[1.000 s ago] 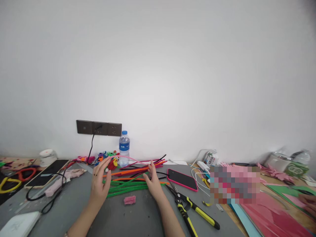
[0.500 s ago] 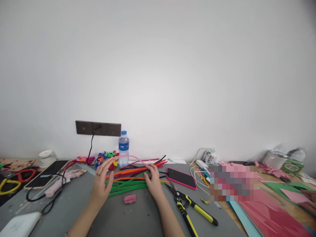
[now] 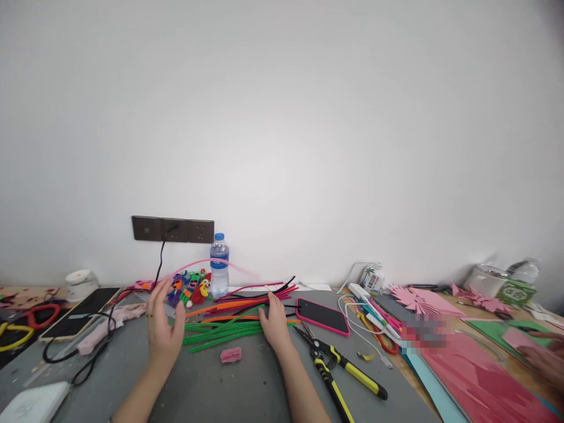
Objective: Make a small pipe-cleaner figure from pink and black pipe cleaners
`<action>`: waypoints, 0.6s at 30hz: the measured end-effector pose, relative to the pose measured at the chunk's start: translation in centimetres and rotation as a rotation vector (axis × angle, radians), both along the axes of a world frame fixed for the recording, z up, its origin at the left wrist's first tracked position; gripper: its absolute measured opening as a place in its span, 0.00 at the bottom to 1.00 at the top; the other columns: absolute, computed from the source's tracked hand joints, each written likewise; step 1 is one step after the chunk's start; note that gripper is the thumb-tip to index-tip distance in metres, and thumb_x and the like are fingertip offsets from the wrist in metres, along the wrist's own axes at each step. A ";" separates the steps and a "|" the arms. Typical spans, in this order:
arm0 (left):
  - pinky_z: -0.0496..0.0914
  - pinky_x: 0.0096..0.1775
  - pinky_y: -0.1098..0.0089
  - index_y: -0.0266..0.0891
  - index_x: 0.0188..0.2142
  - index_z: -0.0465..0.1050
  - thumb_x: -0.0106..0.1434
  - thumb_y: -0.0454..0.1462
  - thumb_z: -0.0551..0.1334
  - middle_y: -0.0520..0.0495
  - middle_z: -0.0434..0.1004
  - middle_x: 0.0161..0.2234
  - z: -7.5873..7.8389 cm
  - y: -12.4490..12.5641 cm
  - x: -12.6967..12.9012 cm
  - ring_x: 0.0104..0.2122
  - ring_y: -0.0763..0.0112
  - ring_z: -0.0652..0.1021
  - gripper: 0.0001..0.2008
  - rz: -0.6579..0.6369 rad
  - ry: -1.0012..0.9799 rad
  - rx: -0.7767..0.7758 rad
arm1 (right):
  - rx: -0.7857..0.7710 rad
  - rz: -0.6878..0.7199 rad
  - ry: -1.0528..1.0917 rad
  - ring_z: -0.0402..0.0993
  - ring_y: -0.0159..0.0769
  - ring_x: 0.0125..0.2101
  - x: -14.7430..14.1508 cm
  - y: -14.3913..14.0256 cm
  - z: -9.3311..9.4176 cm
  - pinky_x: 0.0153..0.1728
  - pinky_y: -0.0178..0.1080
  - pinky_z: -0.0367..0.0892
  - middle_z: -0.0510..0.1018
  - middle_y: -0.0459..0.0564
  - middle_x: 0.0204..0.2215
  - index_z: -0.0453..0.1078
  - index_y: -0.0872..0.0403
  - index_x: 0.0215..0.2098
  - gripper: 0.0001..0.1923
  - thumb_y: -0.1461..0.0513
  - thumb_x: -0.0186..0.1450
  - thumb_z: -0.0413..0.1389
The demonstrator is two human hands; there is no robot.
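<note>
A long pink pipe cleaner (image 3: pixel 207 259) arches up from the fingers of my left hand (image 3: pixel 164 329); its far end, to the right, is blurred. My left thumb stands away from those fingers. On the grey mat, my right hand (image 3: pixel 275 323) rests at the right part of the pipe cleaner pile, thumb and fingers apart, fingertips touching the strands. Green pipe cleaners (image 3: pixel 220 335) lie nearest me, with orange pipe cleaners (image 3: pixel 231 305) and dark pink and black ones behind. A small pink fuzzy piece (image 3: pixel 231 355) lies in front of the pile.
Yellow-and-black pliers (image 3: pixel 328 364) and a pink-edged phone (image 3: pixel 323 316) lie right of my right hand. A water bottle (image 3: pixel 219 264) stands behind the pile, beside colourful small figures (image 3: pixel 189 288). Another person's hand (image 3: pixel 544 358) is at far right, near pink paper.
My left hand has moved left and turned upright, carrying the pink pipe cleaner, whose right end has come away from my right hand. My right hand has barely moved.
</note>
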State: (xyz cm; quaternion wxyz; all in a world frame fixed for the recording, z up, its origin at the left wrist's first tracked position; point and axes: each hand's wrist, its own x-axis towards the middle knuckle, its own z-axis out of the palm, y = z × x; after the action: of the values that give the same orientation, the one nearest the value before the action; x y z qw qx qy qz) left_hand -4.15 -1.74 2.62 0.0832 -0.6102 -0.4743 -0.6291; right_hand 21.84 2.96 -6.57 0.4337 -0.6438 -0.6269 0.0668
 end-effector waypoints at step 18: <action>0.71 0.48 0.63 0.44 0.45 0.75 0.66 0.33 0.53 0.43 0.80 0.44 -1.6 -0.4 2.8 0.45 0.62 0.78 0.14 -0.477 0.423 -0.216 | -0.029 0.579 1.039 0.75 0.42 0.37 -1.2 -2.2 4.9 0.36 0.40 0.67 0.79 0.51 0.34 0.68 0.52 0.51 0.26 0.45 0.62 0.53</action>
State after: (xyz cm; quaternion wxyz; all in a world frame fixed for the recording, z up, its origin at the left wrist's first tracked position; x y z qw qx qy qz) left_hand -1.34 -2.17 0.97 -0.0349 -0.8264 -0.3543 -0.4363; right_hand 20.66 0.77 -1.62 0.6390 -0.3354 -0.4815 0.4973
